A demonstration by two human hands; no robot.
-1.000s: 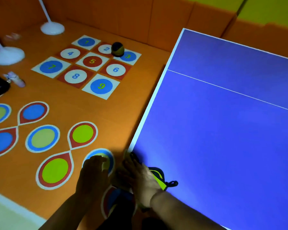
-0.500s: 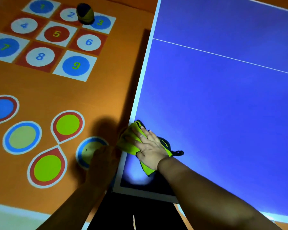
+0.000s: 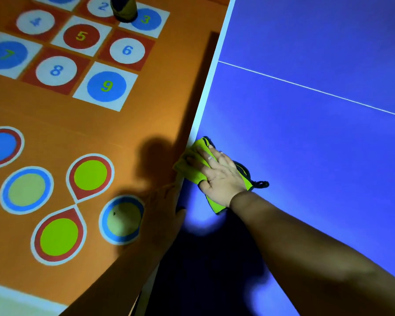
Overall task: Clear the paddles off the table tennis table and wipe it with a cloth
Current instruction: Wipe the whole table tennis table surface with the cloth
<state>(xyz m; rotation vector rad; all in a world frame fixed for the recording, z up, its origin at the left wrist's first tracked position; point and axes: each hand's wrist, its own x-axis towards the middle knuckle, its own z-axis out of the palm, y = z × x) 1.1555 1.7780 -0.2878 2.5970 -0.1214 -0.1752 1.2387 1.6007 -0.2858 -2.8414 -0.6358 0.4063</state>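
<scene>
The blue table tennis table fills the right side, with a white edge stripe and a white centre line. A yellow-green cloth with dark trim lies on the table's left edge. My right hand presses flat on the cloth with straight fingers pointing toward the edge. My left hand rests on the table's left edge just below the cloth, in shadow; its thumb lies on the tabletop. No paddles are in view.
An orange floor mat with numbered squares and coloured circles lies left of the table. A dark and yellow ball-like object stands on the squares at the top. Dark shadow covers the table's near corner.
My right hand has slid the cloth further up along the table's left edge. The view has shifted so the hands sit higher; my left hand stays on the edge.
</scene>
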